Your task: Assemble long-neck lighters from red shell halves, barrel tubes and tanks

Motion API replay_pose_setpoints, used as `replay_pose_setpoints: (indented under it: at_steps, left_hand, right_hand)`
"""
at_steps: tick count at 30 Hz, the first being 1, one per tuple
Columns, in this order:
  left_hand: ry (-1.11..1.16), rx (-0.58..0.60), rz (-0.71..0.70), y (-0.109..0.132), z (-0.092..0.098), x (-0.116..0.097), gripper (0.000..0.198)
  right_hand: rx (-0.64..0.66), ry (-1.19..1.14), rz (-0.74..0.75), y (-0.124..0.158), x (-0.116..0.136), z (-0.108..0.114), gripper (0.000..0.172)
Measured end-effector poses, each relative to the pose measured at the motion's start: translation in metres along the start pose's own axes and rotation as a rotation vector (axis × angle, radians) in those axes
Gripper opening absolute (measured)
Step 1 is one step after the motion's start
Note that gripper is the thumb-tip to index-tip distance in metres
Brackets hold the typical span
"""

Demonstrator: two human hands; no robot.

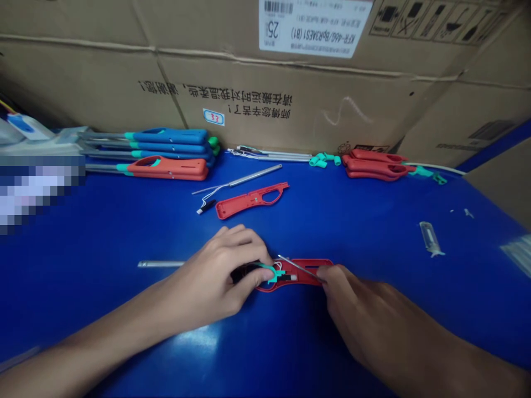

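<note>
Here at the near middle of the blue table (166, 309), a red handle shell (313, 264) lies hollow side up, a metal tube (160, 264) reaching out to its left. The left hand (232, 265) grips the shell's left end, thumb on the turquoise trigger (271, 273), and the right hand (352, 304) pinches a thin metal tool (295, 266), its tip slanting far-left over the shell! Just beyond sits another red half (236, 205), with a loose wired tube (255, 174) behind it. Far left, blue and red lighters (170, 166) are stacked; far right, turquoise caps (321, 161) lie beside piled red handles (373, 168), before a big cardboard box (249, 72).
</note>
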State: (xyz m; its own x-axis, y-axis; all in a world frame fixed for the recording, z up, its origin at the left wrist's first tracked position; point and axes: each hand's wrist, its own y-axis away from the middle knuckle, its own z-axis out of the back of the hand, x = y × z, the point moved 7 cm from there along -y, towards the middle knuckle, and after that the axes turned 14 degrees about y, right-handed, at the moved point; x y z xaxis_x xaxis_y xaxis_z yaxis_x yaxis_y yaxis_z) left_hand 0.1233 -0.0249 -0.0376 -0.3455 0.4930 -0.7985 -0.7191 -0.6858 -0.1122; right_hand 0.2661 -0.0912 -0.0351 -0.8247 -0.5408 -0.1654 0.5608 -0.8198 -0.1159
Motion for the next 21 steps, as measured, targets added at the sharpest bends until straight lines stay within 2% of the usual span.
replay_pose_setpoints:
  at_steps: [3, 7, 11, 14, 17, 19, 21]
  left_hand:
    - [0.01, 0.004, -0.003, 0.0, -0.001, 0.0, 0.013]
    - [0.02, -0.004, -0.012, 0.0, 0.0, 0.0, 0.013]
    - [0.025, 0.0, -0.014, -0.001, 0.0, 0.001, 0.013]
    - [0.018, 0.004, -0.024, -0.002, -0.001, 0.001, 0.014]
    - [0.003, -0.018, -0.058, -0.001, -0.001, 0.0, 0.012]
    - [-0.01, -0.039, -0.08, 0.0, -0.001, -0.001, 0.011]
    - [-0.018, -0.04, -0.09, 0.001, -0.001, -0.003, 0.009]
  right_hand:
    - [0.007, -0.068, -0.048, -0.004, -0.01, 0.005, 0.025]
    - [0.084, -0.235, -0.161, -0.011, -0.03, -0.001, 0.016]
    - [0.031, -0.434, -0.261, -0.021, -0.044, -0.002, 0.007]
    - [0.018, -0.549, -0.205, -0.033, -0.039, -0.005, 0.015]
    - [0.048, -0.572, -0.101, -0.043, -0.027, -0.011, 0.012]
    - [0.046, -0.574, -0.082, -0.046, -0.024, -0.015, 0.022]
    - [0.019, -0.575, -0.099, -0.046, -0.023, -0.016, 0.024]
